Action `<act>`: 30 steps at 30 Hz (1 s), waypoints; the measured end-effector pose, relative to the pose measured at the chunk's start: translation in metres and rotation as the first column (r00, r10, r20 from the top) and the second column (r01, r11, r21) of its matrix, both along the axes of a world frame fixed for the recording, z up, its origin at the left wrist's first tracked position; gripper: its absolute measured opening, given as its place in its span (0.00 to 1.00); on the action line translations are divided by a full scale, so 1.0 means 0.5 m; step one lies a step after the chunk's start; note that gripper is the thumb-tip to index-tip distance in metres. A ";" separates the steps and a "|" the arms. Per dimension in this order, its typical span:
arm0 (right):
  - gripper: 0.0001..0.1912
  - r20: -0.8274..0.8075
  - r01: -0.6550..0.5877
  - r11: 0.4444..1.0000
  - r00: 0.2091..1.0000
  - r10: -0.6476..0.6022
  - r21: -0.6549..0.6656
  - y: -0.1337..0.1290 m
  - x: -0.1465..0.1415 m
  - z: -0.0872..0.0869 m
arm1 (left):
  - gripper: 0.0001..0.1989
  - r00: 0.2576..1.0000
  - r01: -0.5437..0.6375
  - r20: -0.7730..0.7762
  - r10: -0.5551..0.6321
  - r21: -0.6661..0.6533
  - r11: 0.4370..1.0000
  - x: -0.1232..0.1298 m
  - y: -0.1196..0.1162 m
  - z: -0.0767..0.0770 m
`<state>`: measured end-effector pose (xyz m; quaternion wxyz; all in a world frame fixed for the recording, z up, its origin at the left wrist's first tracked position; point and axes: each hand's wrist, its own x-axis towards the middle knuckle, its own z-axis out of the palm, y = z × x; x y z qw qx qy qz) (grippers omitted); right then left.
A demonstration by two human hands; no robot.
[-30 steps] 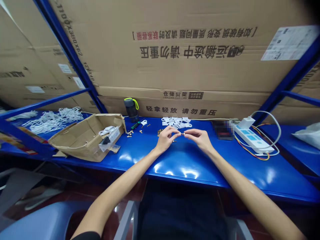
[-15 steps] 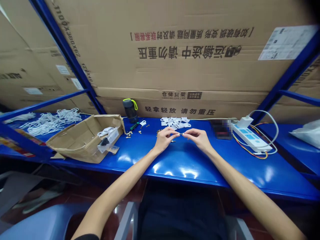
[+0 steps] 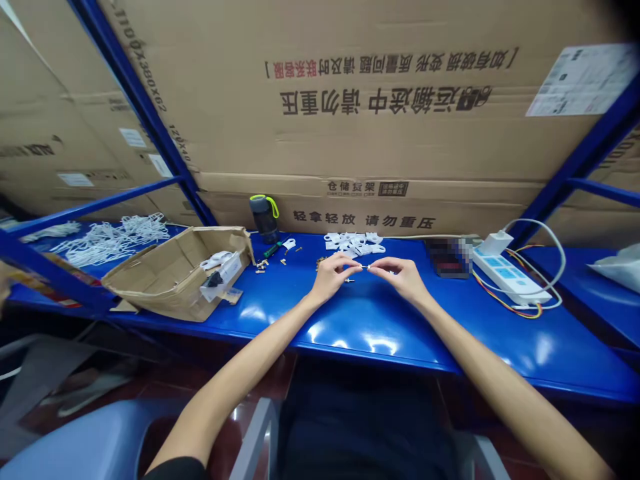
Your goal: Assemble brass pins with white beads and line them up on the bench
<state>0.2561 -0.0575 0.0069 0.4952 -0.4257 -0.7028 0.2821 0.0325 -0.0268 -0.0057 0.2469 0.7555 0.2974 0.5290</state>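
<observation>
Barely anything moved, tbh: the view got nudged a touch left since the last frame, and the hands were kept about where they'd been. A tiny metal pin (image 3: pixel 365 267) was pinched between the fingertips of both hands, just above the bench. The left hand (image 3: pixel 330 279) was nearly closed, with its thumb and fingers on one end of the pin, and the right hand (image 3: pixel 403 280) was held the same way on the other end. Right below them, a small pin (image 3: pixel 349 281) was lying on the blue steel bench (image 3: pixel 380 340), and some small brass bits (image 3: pixel 319 263) were scattered near the left hand. Behind those, white plastic clips (image 3: pixel 354 244) were piled up. Off to the left a torn cardboard box (image 3: pixel 165 280) was sitting on the bench, with a bundle of white cord (image 3: pixel 115 240) beyond it, and a power strip (image 3: pixel 510 277) was lying off to the right.
</observation>
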 end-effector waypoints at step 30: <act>0.16 0.060 -0.050 0.999 0.997 0.050 -0.003 -0.002 -0.008 -0.008 | 0.13 0.989 0.064 -0.142 -0.048 0.110 0.992 -0.006 0.008 -0.017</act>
